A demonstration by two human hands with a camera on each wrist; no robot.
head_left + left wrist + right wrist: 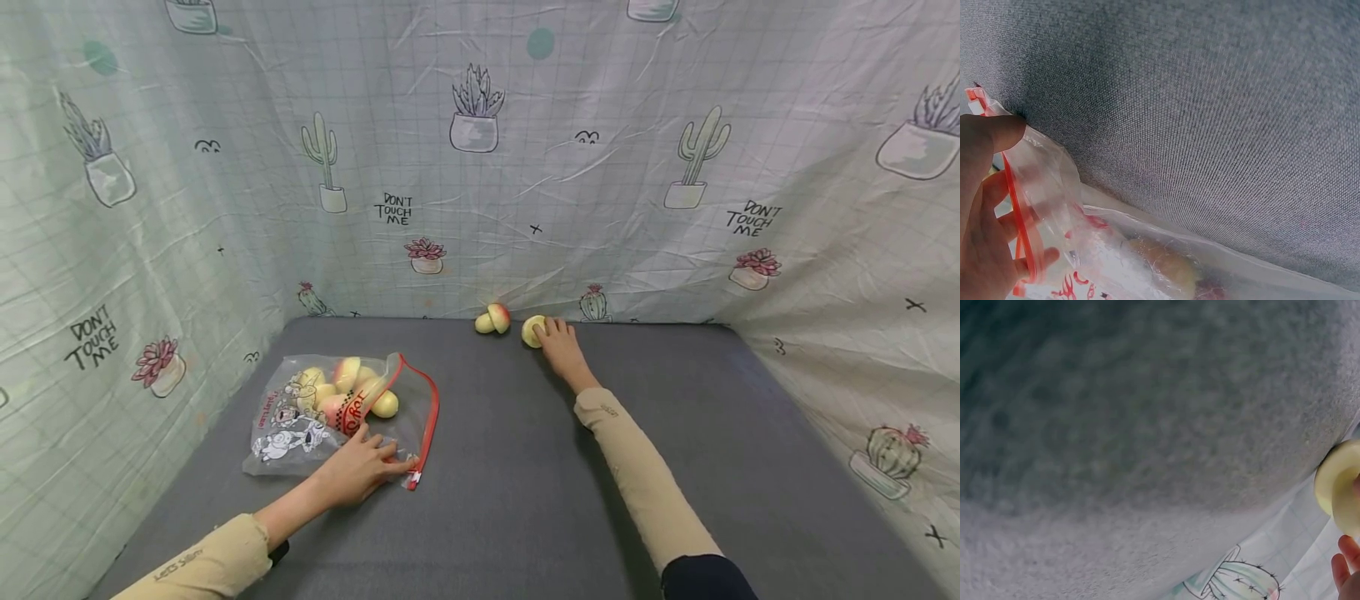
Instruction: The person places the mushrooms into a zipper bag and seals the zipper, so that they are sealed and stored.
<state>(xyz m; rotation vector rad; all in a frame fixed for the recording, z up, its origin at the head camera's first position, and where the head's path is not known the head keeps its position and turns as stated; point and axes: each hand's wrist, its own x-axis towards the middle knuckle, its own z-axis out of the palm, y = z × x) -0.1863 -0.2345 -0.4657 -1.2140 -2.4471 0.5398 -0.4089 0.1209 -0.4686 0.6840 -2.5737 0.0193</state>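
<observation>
On the left of the table lies a clear zip bag (281, 454) with a red zip edge and printed cartoon figures, several toy mushrooms (347, 375) inside. My left hand (360, 467) holds the bag by its mouth. In the left wrist view, the thumb (1007, 132) lies on one side of the red-edged opening and the fingers spread on the other. At the table's far edge my right hand (562, 346) grips a pale yellow toy mushroom (531, 332). The right wrist view shows this mushroom (1333, 478) only in part, fingertips (1349, 550) at its stem.
Another toy mushroom (495, 319), with a red and yellow cap, lies on its side at the back, left of my right hand. A grey cloth (487, 500) covers the table. Cactus-print curtains (525, 167) rise behind it and on both sides.
</observation>
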